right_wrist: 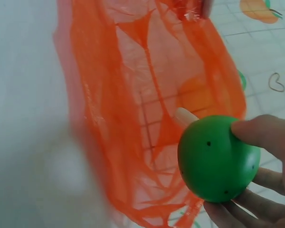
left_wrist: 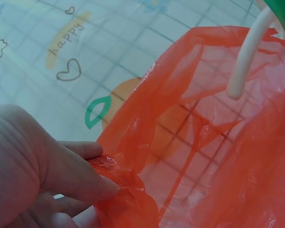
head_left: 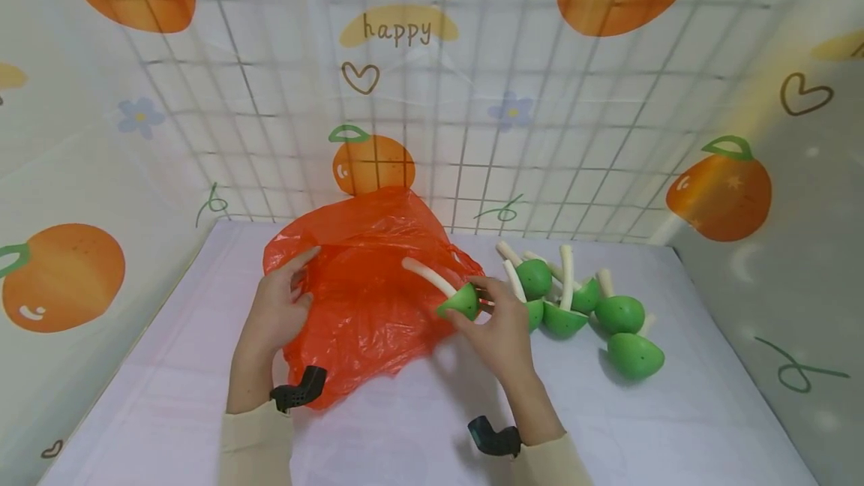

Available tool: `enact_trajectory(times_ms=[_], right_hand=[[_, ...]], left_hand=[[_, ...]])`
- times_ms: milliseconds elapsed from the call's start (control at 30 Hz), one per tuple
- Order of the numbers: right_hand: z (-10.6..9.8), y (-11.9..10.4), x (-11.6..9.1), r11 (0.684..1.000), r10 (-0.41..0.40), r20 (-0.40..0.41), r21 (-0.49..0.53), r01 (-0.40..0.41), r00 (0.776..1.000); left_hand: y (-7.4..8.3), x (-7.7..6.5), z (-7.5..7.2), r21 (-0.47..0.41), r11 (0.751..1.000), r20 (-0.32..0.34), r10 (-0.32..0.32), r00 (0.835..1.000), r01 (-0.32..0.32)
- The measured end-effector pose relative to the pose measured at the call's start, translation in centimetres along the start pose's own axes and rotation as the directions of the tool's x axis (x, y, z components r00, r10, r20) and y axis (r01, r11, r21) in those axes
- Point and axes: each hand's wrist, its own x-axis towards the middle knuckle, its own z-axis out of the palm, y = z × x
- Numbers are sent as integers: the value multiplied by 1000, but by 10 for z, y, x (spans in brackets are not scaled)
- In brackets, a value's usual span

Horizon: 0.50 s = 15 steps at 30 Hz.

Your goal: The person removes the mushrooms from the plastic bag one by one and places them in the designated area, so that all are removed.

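Note:
A red plastic bag (head_left: 358,313) stands on the table with its mouth spread. At its left edge my left hand (head_left: 273,317) pinches the thin rim between thumb and fingers, as the left wrist view shows with the bag film (left_wrist: 123,185) gathered there. My right hand (head_left: 501,332) grips a toy mushroom (head_left: 463,301) by its green cap, which has small dark dots in the right wrist view. The mushroom's white stem points up and left, over the bag's opening. To the right of this hand lie several more green-capped mushrooms (head_left: 622,313) in a loose cluster.
The white table (head_left: 418,433) is enclosed by a wire grid (head_left: 459,171) behind a printed sheet with oranges, hearts and flowers. A green-capped mushroom (head_left: 634,356) lies nearest the front of the cluster. Sheeted walls rise at left and right.

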Motion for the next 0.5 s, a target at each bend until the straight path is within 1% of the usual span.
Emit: enact_trajectory(times_ms=[133,333,500], right_hand=[[-12,1,-3,1000,-6,8,-20,6,1000],[-29,7,-8,998,-27,-5,-58,27,1000],[-42,15,-11,999,-45,8,-26,45,999]], left_hand=[[0,0,0,0,1000,3,-1,1000,1],[2,-1,0,9,1000,1,1,1000,-1],[2,-1,1,14,1000,-1,8,1000,-8]])
